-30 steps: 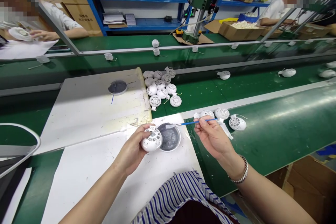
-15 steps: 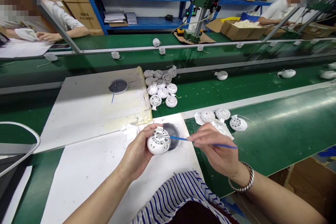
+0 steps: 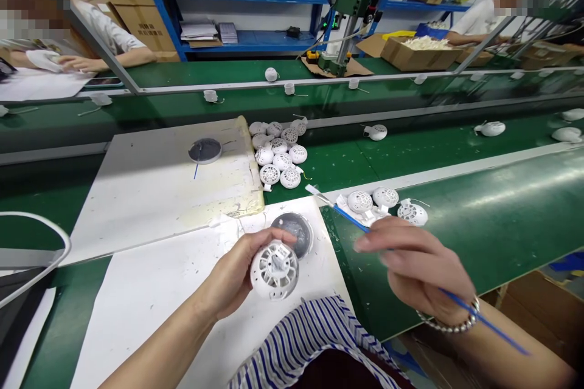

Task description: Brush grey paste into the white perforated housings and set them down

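Observation:
My left hand (image 3: 237, 267) is closed around a round white plastic housing (image 3: 262, 282) with spoke-like openings and a small tag at its hub. A grey smear shows around that hub. In my right hand (image 3: 424, 261) is a thin blue-handled brush (image 3: 349, 216), its pale tip pointing up and left, apart from the housing. Just behind the housing sits a round dish of grey paste (image 3: 296, 228) on a white board (image 3: 150, 304). To the right, several like housings (image 3: 360, 200) rest by a crumpled white tissue.
A cluster of white housings (image 3: 278, 146) stands on the green conveyor belt (image 3: 337, 158) beside a second board (image 3: 155, 164). That board bears another grey dish (image 3: 205, 151) with a blue stick. Small white cups (image 3: 210, 96) lie along the far belt. Two people work beyond.
My right hand has drawn the brush off the housing, up and to the right. My left hand has lowered the housing slightly and tilted it. Pieces on the belts have shifted.

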Available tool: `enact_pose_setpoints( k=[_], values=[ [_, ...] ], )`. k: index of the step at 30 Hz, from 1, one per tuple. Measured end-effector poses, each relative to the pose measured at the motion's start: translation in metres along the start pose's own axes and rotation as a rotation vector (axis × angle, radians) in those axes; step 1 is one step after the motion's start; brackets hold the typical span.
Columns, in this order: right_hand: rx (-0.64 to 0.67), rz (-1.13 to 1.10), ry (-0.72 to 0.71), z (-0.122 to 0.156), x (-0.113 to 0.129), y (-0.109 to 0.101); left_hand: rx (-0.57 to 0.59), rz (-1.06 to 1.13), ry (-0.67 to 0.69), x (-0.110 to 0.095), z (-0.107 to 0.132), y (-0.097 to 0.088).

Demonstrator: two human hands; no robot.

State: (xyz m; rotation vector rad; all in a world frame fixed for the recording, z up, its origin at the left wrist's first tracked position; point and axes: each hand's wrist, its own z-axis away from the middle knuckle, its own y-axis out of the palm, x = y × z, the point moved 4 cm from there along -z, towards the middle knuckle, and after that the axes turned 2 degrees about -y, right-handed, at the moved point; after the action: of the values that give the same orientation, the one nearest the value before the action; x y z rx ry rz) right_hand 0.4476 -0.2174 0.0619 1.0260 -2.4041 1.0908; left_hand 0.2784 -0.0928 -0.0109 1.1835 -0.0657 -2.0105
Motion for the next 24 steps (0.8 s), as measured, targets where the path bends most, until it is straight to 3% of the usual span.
enact_pose_setpoints(
  k=[4,7,11,17,24],
  values=[
    [0.292,0.089,-0.225,-0.016,0.006,0.024,0.225,0.009,-0.025,-0.001,0.008,0.018],
    [0.36,0.094,-0.318,-0.022,0.01,0.035,0.274,0.007,-0.01,0.0,0.011,0.023],
    [0.3,0.13,-0.371,-0.024,0.016,0.036,0.286,-0.031,0.053,0.004,0.013,0.02],
    [0.165,0.23,-0.25,-0.016,0.018,0.043,0.089,-0.144,0.218,0.005,0.018,0.018],
    [0.08,0.216,-0.199,-0.004,0.022,0.05,0.012,-0.198,0.33,-0.003,0.028,0.026]
  ],
)
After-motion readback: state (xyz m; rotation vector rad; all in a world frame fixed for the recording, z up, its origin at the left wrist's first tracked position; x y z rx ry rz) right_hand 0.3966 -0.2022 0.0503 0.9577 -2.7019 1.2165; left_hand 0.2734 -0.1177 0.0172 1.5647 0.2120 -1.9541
